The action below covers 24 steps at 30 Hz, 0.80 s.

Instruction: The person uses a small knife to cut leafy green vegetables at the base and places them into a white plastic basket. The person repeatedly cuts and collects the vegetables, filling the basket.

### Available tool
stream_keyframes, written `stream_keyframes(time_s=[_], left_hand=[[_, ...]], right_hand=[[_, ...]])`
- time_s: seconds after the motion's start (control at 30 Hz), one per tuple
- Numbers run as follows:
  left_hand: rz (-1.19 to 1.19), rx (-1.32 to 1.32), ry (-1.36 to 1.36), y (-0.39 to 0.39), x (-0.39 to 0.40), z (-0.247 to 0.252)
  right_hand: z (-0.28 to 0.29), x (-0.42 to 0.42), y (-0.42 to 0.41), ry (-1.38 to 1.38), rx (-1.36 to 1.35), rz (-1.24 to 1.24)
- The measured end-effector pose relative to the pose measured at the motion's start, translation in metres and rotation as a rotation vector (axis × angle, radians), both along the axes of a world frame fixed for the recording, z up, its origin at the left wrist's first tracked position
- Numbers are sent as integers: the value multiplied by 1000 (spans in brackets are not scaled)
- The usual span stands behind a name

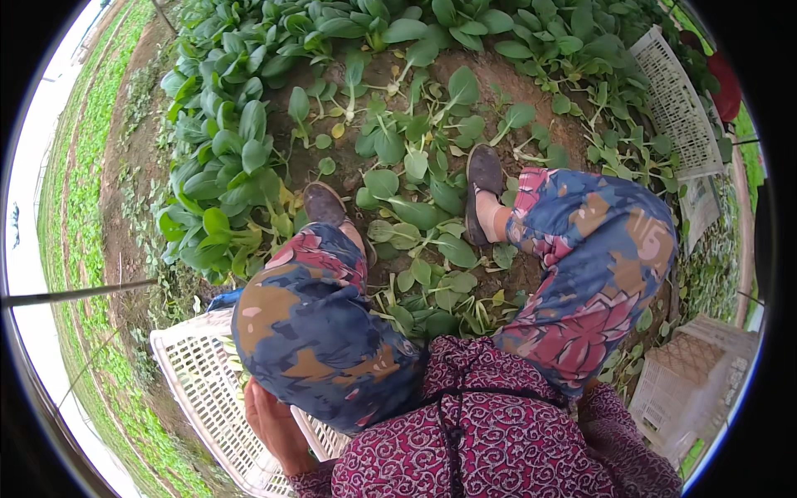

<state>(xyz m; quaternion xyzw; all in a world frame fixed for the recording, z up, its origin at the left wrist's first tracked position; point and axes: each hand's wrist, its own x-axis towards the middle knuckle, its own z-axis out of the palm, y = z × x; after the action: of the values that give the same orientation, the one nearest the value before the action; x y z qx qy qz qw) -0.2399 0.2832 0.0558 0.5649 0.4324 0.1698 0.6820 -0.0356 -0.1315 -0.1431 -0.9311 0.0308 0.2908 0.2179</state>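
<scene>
My left hand point(272, 423) is beside my left knee, over the inside of a white slatted plastic crate point(193, 367). Its fingers lie close together and their tips are hidden, so I cannot tell what they hold. Pale leafy-green stems point(231, 358) show in the crate between its far wall and my knee. Only a sliver of my right hand point(589, 387) shows behind my right thigh; the rest is covered by trousers and sleeve. Before me, between my shoes, cut leaves and small bok choy plants point(417, 215) lie scattered on brown soil.
Standing bok choy point(230, 149) forms a dense band ahead and to the left. At right are a tilted white crate point(679, 103) and stacked pale crates point(685, 380). A thin pole point(81, 292) crosses at left. Someone's red clothing point(724, 87) shows at far right.
</scene>
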Motion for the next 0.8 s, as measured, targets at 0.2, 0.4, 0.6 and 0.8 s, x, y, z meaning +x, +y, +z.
stream_keyframes(time_s=[0.2,0.4,0.6,0.8], left_hand=[[-907,183,911,6,9,-100],[-2292,865,1058,-41,190,-209],[-2484,1156,946,-36,232,-314],[-2388,566,925,-21,211,-338]], right_hand=[[-95,31,47,327,-293,601],[-128,39,48,451,-365,971],[-127,36,48,515,-297,1142],[-87,47,51,580,-241,1178]])
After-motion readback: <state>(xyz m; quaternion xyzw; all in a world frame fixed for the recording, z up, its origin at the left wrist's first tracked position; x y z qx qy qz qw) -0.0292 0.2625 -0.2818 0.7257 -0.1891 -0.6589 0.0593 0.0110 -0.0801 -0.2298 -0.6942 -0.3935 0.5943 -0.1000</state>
